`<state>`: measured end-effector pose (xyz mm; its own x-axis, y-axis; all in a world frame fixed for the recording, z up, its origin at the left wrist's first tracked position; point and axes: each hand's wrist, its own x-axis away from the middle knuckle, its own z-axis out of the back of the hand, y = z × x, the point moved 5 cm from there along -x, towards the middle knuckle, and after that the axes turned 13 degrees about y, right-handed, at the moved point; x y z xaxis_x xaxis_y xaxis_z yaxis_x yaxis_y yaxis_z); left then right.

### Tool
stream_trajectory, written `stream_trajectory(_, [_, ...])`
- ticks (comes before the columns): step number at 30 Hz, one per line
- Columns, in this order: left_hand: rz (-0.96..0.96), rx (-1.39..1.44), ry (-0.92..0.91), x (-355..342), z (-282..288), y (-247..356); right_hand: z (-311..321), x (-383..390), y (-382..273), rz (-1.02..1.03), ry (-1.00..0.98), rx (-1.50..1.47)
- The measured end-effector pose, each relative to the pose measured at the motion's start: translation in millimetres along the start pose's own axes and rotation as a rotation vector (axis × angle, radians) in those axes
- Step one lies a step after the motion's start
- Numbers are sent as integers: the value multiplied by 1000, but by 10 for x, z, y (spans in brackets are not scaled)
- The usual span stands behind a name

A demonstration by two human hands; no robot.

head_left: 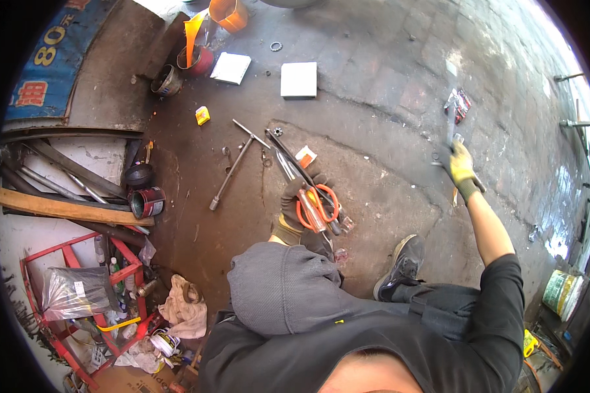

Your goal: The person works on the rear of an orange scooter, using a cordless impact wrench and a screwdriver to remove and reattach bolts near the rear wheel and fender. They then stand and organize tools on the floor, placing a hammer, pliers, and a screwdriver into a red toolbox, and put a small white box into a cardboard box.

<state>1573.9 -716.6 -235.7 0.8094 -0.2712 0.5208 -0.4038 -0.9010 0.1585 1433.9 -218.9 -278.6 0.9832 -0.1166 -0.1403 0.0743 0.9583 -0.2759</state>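
Left hand (299, 204) (glove) under orange-handled scissors (316, 204)

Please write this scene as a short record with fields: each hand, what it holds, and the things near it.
left hand: gloved, holds a bundle of tools with orange-handled scissors and a long dark rod
right hand: gloved, raised, grips a metal wrench
near left hand: cross wrench lying on the floor
further off: two white tiles, paint cans, red rack
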Motion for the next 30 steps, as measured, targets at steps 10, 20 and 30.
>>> stream_trajectory(10, [-249,134,-67,852,347,577,755,984,-4540,760,-794,-530])
stream_trajectory(20, [-509,173,453,1845,849,569,441,1564,-5660,1325,-1165,-542])
stream_trajectory(30, [-777,312,542,2577,924,515,-1447,323,-5929,1224,-316,-30])
